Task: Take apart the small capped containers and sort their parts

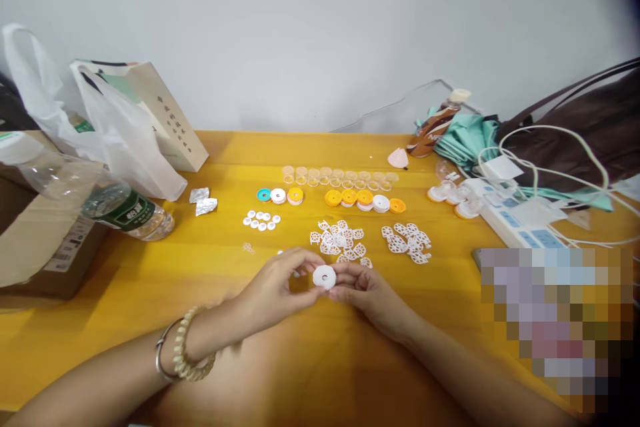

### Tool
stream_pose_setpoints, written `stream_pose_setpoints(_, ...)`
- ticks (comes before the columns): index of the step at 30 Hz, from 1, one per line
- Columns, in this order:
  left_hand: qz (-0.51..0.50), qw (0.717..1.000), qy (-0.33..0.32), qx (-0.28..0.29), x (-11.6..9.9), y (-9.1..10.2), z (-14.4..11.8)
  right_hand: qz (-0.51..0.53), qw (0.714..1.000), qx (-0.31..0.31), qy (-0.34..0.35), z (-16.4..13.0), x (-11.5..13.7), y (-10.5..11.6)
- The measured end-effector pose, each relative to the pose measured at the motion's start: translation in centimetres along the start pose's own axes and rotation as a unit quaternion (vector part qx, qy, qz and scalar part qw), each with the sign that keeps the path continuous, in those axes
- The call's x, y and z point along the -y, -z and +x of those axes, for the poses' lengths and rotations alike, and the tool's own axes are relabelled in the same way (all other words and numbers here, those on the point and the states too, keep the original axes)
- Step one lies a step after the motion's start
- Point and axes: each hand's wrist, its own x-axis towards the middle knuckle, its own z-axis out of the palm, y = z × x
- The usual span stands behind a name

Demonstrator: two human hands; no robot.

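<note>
Between my two hands, low over the table, is a white round disc (325,277) with a hole in its middle. My left hand (287,280) pinches its left side and my right hand (363,285) grips its right edge. Just beyond lies a pile of white openwork plastic pieces (343,239), with a second group of the pieces (407,240) to the right. Small white round pieces (261,220) are laid out on the left. Behind them stand teal, white and yellow discs (279,195) and a row of orange and white discs (364,198).
Several clear cups (337,178) line up at the back. A water bottle (125,210), cardboard box (55,267) and bags (115,127) crowd the left. To the right are a power strip (510,213), white cables (540,147), a brown drink bottle (435,127) and clear-topped pieces (455,197).
</note>
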Motion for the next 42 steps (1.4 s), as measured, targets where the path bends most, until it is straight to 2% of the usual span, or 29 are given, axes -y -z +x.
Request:
stream_pose_setpoints(2,0.029,0.999,-0.009,-0.019,-0.1,1.1,0.4,0.007,1.0,-0.014,-0.007,0.0,-0.1,0.1)
stream_pose_setpoints(5,0.118,0.99,-0.017,-0.077,0.8,4.3,1.6,0.004,1.0,-0.024,-0.014,-0.1,-0.1,0.1)
stream_pose_setpoints(8,0.238,0.955,0.0,-0.178,3.0,8.0,3.0,0.001,1.0,-0.026,-0.016,-0.2,-0.2,0.1)
stream_pose_setpoints(11,0.323,0.925,0.02,-0.2,5.8,10.5,4.1,0.002,1.0,-0.025,-0.016,-0.2,-0.2,0.2)
stream_pose_setpoints(14,0.365,0.913,0.038,-0.179,7.8,11.1,4.9,0.004,1.0,-0.022,-0.016,-0.2,0.0,0.2)
stream_pose_setpoints(22,0.367,0.912,0.069,-0.171,8.9,10.0,5.7,0.013,0.999,-0.034,-0.021,-0.3,0.0,0.6)
stream_pose_setpoints(25,0.354,0.913,0.068,-0.19,8.9,9.7,5.7,0.016,0.999,-0.036,-0.025,-0.3,0.0,0.6)
stream_pose_setpoints(28,0.362,0.902,0.035,-0.232,7.7,9.4,5.3,0.019,0.999,-0.035,-0.029,-0.3,0.2,0.5)
stream_pose_setpoints(30,0.356,0.906,-0.006,-0.23,5.9,8.8,4.7,0.017,0.999,-0.037,-0.032,-0.4,0.4,0.4)
stream_pose_setpoints(32,0.313,0.935,-0.05,-0.157,3.6,7.5,3.8,0.013,0.999,-0.038,-0.034,-0.4,0.5,0.4)
stream_pose_setpoints(34,0.262,0.962,-0.072,-0.029,1.5,5.6,2.6,0.009,0.999,-0.037,-0.034,-0.4,0.4,0.4)
stream_pose_setpoints(35,0.255,0.964,-0.076,0.03,0.7,4.5,2.1,0.007,0.999,-0.035,-0.033,-0.4,0.4,0.4)
stream_pose_setpoints(36,0.255,0.961,-0.088,0.057,0.2,3.4,1.5,0.005,0.999,-0.033,-0.031,-0.4,0.3,0.4)
stream_pose_setpoints(38,0.267,0.953,-0.098,0.102,-0.1,1.4,0.6,0.001,0.999,-0.034,-0.027,-0.3,0.2,0.4)
stream_pose_setpoints(42,0.254,0.958,-0.104,0.086,1.2,-0.6,0.0,-0.006,0.999,-0.031,-0.028,-0.3,0.2,0.3)
